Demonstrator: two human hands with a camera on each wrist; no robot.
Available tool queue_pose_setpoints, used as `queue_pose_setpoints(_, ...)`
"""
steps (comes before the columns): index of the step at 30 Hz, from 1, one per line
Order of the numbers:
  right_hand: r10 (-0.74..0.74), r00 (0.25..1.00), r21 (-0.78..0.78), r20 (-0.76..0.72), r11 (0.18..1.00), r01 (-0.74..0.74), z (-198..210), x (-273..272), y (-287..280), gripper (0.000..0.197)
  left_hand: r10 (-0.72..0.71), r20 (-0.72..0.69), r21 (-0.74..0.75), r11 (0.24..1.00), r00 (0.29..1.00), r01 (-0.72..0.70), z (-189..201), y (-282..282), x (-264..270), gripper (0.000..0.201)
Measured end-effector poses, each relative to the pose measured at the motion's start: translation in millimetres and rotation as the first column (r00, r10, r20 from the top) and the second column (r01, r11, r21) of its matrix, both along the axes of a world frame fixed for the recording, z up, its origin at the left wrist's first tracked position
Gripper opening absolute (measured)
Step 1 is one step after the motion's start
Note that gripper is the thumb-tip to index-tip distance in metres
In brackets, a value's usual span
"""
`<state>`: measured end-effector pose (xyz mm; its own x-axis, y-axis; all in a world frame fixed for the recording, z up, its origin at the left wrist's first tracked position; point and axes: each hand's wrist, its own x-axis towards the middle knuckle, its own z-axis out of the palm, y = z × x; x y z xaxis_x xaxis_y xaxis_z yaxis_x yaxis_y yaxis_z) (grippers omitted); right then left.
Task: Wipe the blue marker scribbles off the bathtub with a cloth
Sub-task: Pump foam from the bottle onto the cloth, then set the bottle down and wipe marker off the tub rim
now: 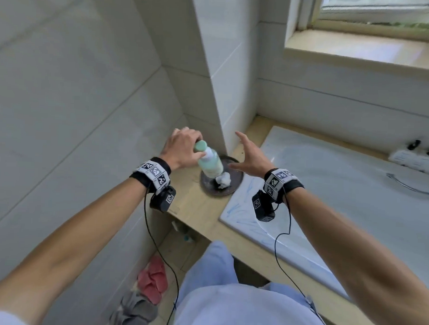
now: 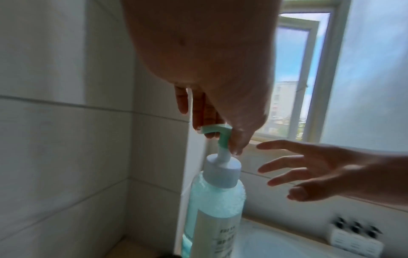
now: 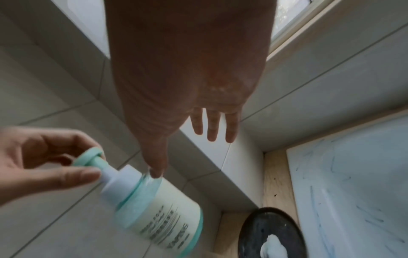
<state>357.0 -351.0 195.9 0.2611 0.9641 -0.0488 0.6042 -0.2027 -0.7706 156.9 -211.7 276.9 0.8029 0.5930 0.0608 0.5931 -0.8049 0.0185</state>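
My left hand (image 1: pixel 185 146) pinches the green pump head of a teal soap bottle (image 1: pixel 209 163), which tilts above a dark round dish (image 1: pixel 234 187). In the left wrist view my fingertips (image 2: pixel 205 122) curl under the pump of the bottle (image 2: pixel 216 200). My right hand (image 1: pixel 247 153) hovers open beside the bottle with fingers spread and holds nothing. A white lump (image 1: pixel 223 180) lies on the dish; I cannot tell if it is foam or cloth. The white bathtub (image 1: pixel 329 181) to the right has blue scribbles (image 1: pixel 241 212) on its near corner, which also show on the bathtub (image 3: pixel 353 183).
A tiled pillar (image 1: pixel 223 77) stands just behind the dish, on the beige ledge (image 1: pixel 199 210). A white holder with black pieces (image 1: pixel 415 157) and a chrome handle (image 1: pixel 407 186) sit at the tub's far side. Red slippers (image 1: pixel 153 279) and a grey rag (image 1: pixel 133 310) lie on the floor.
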Motion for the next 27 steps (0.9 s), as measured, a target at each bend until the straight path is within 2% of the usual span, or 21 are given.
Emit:
queue_pose_setpoints(5,0.004,1.000,-0.106,-0.003,0.994,-0.004,-27.9,-27.3,54.1,0.101,0.146,-0.224,0.005,0.989,0.964,-0.149,-49.2,66.7,-65.8,0.029)
queue_pose_setpoints(12,-0.054,0.998,-0.384,-0.031,0.922,0.038,-109.5,-32.3,133.6,0.085,0.136,-0.451,-0.036,0.985,0.882,-0.171,-124.2,162.7,-113.4,0.029)
queue_pose_setpoints(17,-0.146,0.989,-0.564,-0.018,0.819,0.110,-200.7,-28.2,167.7,0.080,0.098,-0.485,-0.101,0.981,0.869,-0.167,-192.2,222.1,-122.2,0.043)
queue_pose_setpoints(22,-0.311,0.950,-0.645,0.038,0.718,0.261,-296.5,-36.2,190.2,0.073,0.104,-0.476,-0.167,0.964,0.873,-0.206,-263.4,257.3,-125.3,0.040)
queue_pose_setpoints(25,-0.350,0.935,-0.650,0.054,0.698,0.299,-331.7,-47.6,213.8,0.069,0.101,-0.475,-0.188,0.959,0.874,-0.213,-292.4,263.9,-125.7,0.040)
queue_pose_setpoints(27,-0.374,0.925,-0.658,0.067,0.680,0.323,-349.9,-52.8,233.9,0.057,0.085,-0.471,-0.184,0.964,0.878,-0.192,-307.0,266.3,-126.4,0.039)
